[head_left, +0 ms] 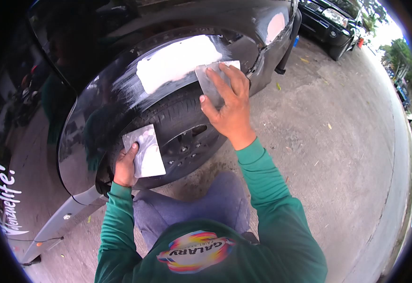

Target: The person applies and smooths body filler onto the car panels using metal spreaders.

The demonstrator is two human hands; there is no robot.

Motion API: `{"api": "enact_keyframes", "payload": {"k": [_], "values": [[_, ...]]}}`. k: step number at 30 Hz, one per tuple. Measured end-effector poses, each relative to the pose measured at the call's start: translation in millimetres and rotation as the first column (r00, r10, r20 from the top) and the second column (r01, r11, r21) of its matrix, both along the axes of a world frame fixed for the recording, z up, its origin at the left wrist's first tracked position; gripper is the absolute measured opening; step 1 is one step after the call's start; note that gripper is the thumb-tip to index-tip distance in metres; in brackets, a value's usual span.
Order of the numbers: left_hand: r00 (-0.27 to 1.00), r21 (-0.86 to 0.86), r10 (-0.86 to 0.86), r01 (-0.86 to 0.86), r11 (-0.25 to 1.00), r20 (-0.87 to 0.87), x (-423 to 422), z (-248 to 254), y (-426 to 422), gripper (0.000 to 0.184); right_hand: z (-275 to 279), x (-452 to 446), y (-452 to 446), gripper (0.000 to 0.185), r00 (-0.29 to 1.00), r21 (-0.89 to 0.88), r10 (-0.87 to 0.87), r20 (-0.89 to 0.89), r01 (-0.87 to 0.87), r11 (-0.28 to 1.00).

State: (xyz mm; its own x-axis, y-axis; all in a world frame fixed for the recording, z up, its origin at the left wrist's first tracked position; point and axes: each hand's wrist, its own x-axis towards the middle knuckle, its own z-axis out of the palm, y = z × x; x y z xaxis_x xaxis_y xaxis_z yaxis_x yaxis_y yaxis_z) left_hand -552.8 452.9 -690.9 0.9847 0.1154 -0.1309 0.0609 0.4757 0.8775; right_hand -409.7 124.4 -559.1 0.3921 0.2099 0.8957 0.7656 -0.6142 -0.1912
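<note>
White filler [175,61] covers a patch of the black fender above the wheel, with scuffed streaks around it. My right hand [229,101] holds a thin grey spreader [209,84] by its face, fingers spread across it, against the fender at the patch's right end. Lower left, my left hand [126,165] grips a flat metal plate [144,151] with the thumb on top, in front of the tire. White material shows on the plate's lower part.
The wheel [187,151] is just beyond my knees. A second pale patch [276,27] is on the bodywork at upper right. Another dark vehicle [331,23] stands on the concrete ground [328,141]. A running board [64,217] juts out at lower left.
</note>
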Motion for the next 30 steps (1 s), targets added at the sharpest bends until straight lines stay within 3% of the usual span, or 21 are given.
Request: {"api": "enact_keyframes", "payload": {"k": [5,8,10,17,21,25,27,29,30], "values": [[0.999,-0.005,0.04,-0.04,0.999,-0.003,-4,22,-15,0.042,-40,-35,-27,0.059,0.976,0.016,0.148,-0.162,-0.147,0.989],[0.999,0.139,-0.025,0.029,0.99,-0.031,-4,31,-34,0.04,-33,-83,-33,0.058,0.943,-0.053,0.202,-0.265,-0.223,0.973],[0.997,0.14,-0.074,0.069,0.988,0.03,-5,54,-54,0.038,-15,-114,-30,0.056,0.902,-0.243,0.212,-0.377,-0.317,0.917],[0.982,0.242,-0.177,0.157,0.958,0.062,-3,70,-77,0.043,-9,-136,-7,0.058,0.943,-0.502,0.113,-0.313,-0.265,0.823],[0.984,0.258,-0.152,0.124,0.958,0.093,3,71,-85,0.041,-22,-138,-6,0.057,0.951,-0.494,0.095,-0.295,-0.237,0.837],[0.995,0.267,-0.016,-0.01,0.964,0.095,13,73,-93,0.039,-34,-145,-19,0.055,0.933,-0.517,0.139,-0.331,-0.303,0.801],[0.997,0.231,0.026,-0.043,0.972,0.075,19,80,-89,0.039,-47,-145,-29,0.054,0.865,-0.565,0.088,-0.495,-0.397,0.723],[0.998,0.236,0.028,-0.041,0.971,0.059,29,92,-78,0.039,-57,-143,-40,0.052,0.864,-0.594,0.053,-0.5,-0.387,0.705],[0.997,0.278,0.015,-0.036,0.96,0.078,40,78,-65,0.037,-54,-138,-43,0.051,0.859,-0.5,0.078,-0.506,-0.366,0.785]]}}
